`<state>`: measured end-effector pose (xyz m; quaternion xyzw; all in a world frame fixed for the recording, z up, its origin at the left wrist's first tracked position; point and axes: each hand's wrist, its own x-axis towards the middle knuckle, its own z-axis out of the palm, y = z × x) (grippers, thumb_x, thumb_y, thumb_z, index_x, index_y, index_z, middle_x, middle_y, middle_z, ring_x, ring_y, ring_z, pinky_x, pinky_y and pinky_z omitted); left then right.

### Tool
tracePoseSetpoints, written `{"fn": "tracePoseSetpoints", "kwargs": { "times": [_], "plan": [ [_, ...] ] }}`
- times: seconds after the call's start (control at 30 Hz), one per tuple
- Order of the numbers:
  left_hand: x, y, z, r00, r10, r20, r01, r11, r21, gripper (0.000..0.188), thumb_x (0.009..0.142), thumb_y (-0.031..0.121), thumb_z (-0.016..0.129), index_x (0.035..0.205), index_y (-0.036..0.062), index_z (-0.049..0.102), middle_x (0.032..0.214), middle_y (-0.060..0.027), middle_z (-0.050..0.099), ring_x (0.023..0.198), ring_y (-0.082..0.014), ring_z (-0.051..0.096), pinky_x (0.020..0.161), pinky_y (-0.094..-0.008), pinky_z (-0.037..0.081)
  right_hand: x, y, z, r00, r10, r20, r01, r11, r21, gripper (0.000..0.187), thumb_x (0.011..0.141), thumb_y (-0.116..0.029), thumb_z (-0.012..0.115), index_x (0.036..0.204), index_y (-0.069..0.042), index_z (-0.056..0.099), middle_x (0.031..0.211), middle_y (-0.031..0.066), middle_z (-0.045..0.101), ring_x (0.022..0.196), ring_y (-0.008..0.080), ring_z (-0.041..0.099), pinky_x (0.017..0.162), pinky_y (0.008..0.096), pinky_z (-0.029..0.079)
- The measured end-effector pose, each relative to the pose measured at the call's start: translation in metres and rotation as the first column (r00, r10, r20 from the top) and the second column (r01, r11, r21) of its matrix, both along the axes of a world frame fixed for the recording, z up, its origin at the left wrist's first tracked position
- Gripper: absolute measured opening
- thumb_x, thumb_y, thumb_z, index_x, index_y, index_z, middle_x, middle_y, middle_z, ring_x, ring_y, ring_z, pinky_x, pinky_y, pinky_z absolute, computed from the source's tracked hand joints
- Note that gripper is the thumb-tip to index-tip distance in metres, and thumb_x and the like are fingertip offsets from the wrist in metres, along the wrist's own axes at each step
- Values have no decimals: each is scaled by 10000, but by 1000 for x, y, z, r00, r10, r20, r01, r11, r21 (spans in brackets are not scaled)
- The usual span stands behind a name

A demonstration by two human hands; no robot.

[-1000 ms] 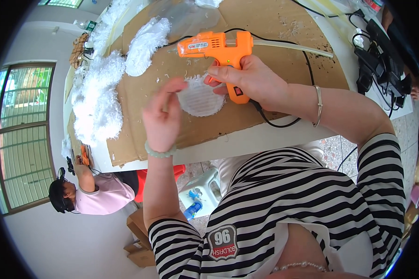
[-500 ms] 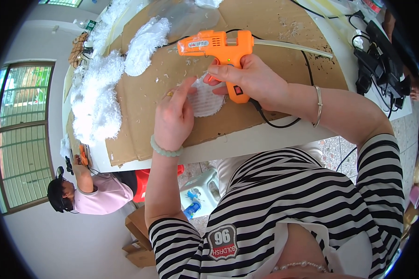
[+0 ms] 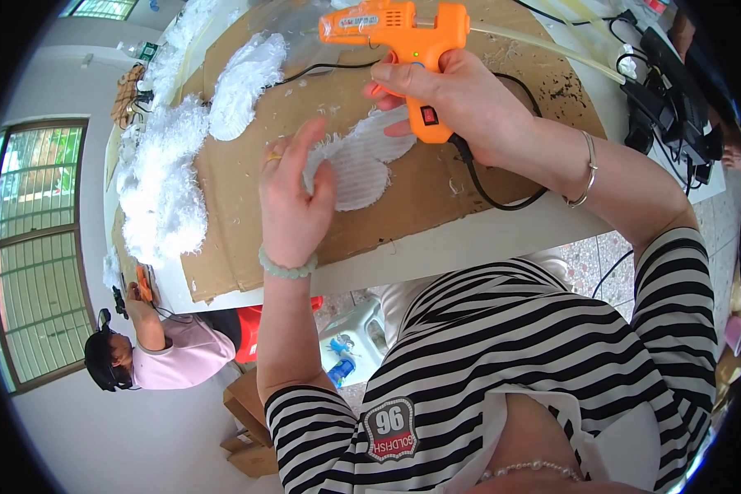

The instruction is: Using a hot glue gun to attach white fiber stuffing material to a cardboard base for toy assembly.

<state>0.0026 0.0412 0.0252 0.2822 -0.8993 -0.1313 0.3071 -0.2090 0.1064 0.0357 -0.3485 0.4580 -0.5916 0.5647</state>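
Note:
An orange glue gun [image 3: 395,26] with a pale glue stick [image 3: 552,48] out of its back is gripped by its handle in my right hand [image 3: 479,97]. Its nozzle points left over the cardboard. Below it on the cardboard lies a white ribbed piece [image 3: 354,173], wide at the near end and running up toward the right, partly behind my right fingers. My left hand [image 3: 295,189] hovers at the left edge of this piece, fingers apart and holding nothing.
A brown cardboard sheet [image 3: 247,198] covers the white table. Fluffy white fibre strips [image 3: 165,189] and a white fuzzy piece [image 3: 245,86] lie on the left. Black cords and a dark device [image 3: 675,99] are at the right. Another person [image 3: 177,350] sits at the far left.
My right hand has lifted the glue gun up and away from the white piece. My left hand has drawn back to the left and opened, and more of the piece now shows.

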Motion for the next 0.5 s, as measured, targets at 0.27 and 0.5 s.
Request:
{"fn": "tracePoseSetpoints", "kwargs": {
  "times": [0.27, 0.5],
  "plan": [
    [-10, 9, -7, 984, -137, 114, 147, 986, -81, 513, 675, -35, 688, 1164, 36, 550, 897, -131, 639, 781, -288, 620, 816, -410, 469, 1, -3, -15, 997, 48, -56, -46, 998, 36, 287, 888, -278, 616, 1048, -42, 581, 990, 33, 611, 935, 123, 579, 737, 304, 538],
    [-11, 10, 0, 1000, 27, 1, -27, 999, -34, 540, 673, 26, 729, 1180, 40, 545, 915, -125, 652, 807, -285, 630, 821, -407, 462, 1, -3, -14, 999, 35, -11, -35, 997, 71, 281, 882, -271, 625, 1042, -44, 581, 980, 31, 607, 936, 128, 576, 733, 304, 539]
  ]
}}
